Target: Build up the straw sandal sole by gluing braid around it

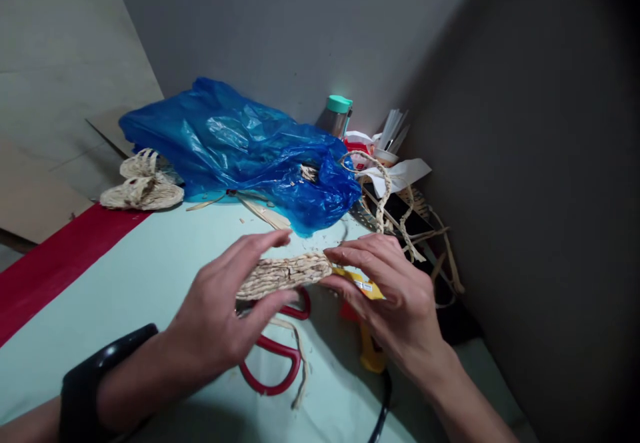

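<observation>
Both of my hands hold a braided straw piece, pale and thick, with rows of plait along its side. My left hand curves round its left end, thumb below and fingers above. At the right end, my right hand grips it between fingers and thumb. Under the left hand lie scissors with red handles, their blades hidden. A loose straw strand crosses them. Partly behind the right hand is a yellow glue gun with a black cord.
A blue plastic bag fills the back of the table. Woven straw slippers sit at the left edge by a red strip. A bottle with a green lid, a cup of white sticks and straw braids stand or lie at the back right.
</observation>
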Available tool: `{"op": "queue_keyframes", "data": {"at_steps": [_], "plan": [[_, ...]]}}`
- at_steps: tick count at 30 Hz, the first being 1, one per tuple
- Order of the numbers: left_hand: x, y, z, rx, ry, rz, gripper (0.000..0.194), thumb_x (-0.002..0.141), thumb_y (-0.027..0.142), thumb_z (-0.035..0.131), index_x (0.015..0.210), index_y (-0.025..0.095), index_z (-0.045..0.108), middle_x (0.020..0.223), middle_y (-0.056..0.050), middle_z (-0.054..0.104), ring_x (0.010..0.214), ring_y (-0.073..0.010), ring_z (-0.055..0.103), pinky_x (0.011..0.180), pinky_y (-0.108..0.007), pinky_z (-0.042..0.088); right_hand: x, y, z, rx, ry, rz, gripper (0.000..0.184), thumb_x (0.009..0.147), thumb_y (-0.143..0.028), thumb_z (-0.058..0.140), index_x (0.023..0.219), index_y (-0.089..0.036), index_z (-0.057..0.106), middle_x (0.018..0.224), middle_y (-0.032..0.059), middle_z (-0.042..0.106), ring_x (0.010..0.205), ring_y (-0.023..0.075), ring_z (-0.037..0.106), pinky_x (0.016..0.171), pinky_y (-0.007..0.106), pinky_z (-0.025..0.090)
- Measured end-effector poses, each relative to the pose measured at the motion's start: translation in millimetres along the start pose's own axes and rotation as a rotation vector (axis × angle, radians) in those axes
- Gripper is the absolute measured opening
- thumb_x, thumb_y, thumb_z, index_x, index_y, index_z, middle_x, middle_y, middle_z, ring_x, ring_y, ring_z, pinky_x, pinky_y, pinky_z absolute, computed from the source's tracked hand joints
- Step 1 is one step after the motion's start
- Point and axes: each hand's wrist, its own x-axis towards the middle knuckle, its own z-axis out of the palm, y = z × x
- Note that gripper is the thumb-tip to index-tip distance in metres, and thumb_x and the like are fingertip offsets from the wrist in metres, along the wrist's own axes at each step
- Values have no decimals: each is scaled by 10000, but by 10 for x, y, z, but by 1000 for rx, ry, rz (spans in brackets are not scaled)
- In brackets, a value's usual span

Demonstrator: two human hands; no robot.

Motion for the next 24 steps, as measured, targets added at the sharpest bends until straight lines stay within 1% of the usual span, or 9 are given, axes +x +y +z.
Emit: {"op": "queue_keyframes", "data": {"at_steps": [2, 4, 10, 13, 15, 17, 19, 21, 24], "plan": [[49, -40, -98, -104, 38, -122, 429, 953, 344, 604, 1371, 261, 556, 1285, -76, 709, 1169, -272, 682, 999, -413, 567, 7, 28, -38, 32, -37, 4, 236, 870, -155, 775, 1081, -181, 671, 974, 52, 731, 893, 194, 661, 855, 392, 480], [107, -62, -196, -196, 127, -218, 348, 936, 361, 636, 1270, 264, 639, 1220, -54, 742, 1112, -269, 712, 950, -402, 596, 11, 43, -63, 59, -64, -3, 220, 880, -177, 769, 1077, -189, 672, 977, 46, 728, 898, 190, 661, 855, 384, 484], [255, -64, -469, -163, 560, -442, 242, 866, 392, 707, 1048, 234, 727, 1037, 17, 729, 1051, -271, 686, 1000, -511, 501, 11, 68, -84, 75, -94, -17, 232, 898, -215, 753, 1115, -201, 673, 1000, 49, 721, 908, 201, 663, 853, 398, 492], [310, -187, -598, -199, 631, -419, 185, 888, 329, 676, 1025, 207, 699, 990, 68, 708, 1036, -233, 667, 974, -538, 434, 19, 79, -117, 81, -86, -11, 241, 883, -188, 764, 1108, -209, 681, 996, 50, 721, 913, 207, 664, 844, 401, 501], [332, -317, -633, -252, 656, -367, 168, 920, 326, 648, 1020, 195, 679, 878, 113, 678, 865, -137, 661, 898, -462, 463, 29, 81, -149, 92, -71, -15, 261, 864, -170, 778, 1105, -212, 686, 985, 51, 727, 913, 214, 669, 835, 401, 512], [341, -421, -604, -320, 548, -368, 150, 916, 300, 661, 966, 165, 703, 776, 96, 672, 659, -80, 610, 764, -373, 502, 42, 79, -177, 118, -76, -21, 271, 853, -174, 788, 1102, -215, 691, 971, 50, 736, 911, 222, 677, 832, 403, 524], [347, -443, -519, -378, 392, -383, 144, 916, 268, 654, 886, 146, 724, 642, 58, 659, 499, -77, 576, 576, -301, 489, 56, 69, -194, 152, -115, -27, 253, 864, -190, 779, 1101, -220, 695, 963, 52, 740, 901, 226, 681, 832, 410, 533], [350, -365, -410, -443, 173, -383, 209, 938, 285, 610, 834, 151, 730, 678, 10, 709, 410, -89, 565, 475, -284, 491, 67, 49, -193, 184, -162, -35, 235, 878, -212, 767, 1102, -225, 697, 966, 54, 739, 893, 227, 682, 840, 418, 536], [336, -136, -269, -486, -129, -325, 249, 951, 296, 580, 821, 191, 765, 766, -29, 784, 681, -190, 745, 632, -299, 593, 76, 0, -169, 188, -220, -77, 231, 891, -234, 757, 1111, -213, 688, 980, 55, 738, 892, 215, 672, 848, 409, 526]]}}
